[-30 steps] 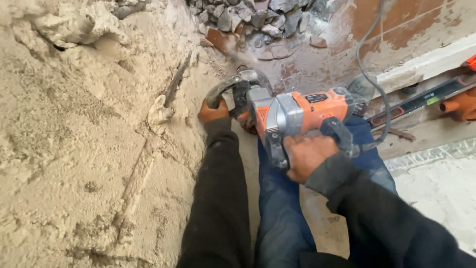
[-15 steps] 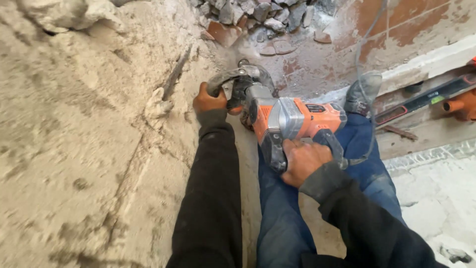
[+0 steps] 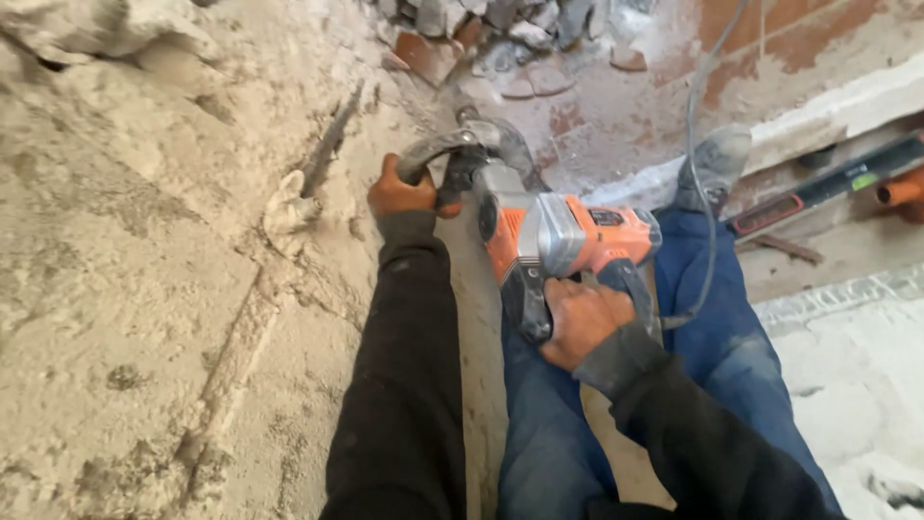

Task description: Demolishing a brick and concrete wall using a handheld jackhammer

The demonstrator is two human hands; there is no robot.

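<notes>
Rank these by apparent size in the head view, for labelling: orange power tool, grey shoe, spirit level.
1. orange power tool
2. spirit level, partly cut off
3. grey shoe
The tool is nearest the camera, so true sizes stay unsure.

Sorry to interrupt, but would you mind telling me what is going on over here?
A person in dark sleeves and blue jeans is working a power tool, orange and grey, against a rough plastered wall. The left hand grips the curved front handle near the wall; the right hand holds the rear grip. The tool's cord trails up over the leg. Rubble is piled on the floor ahead, and a long level lies to the right.
</notes>
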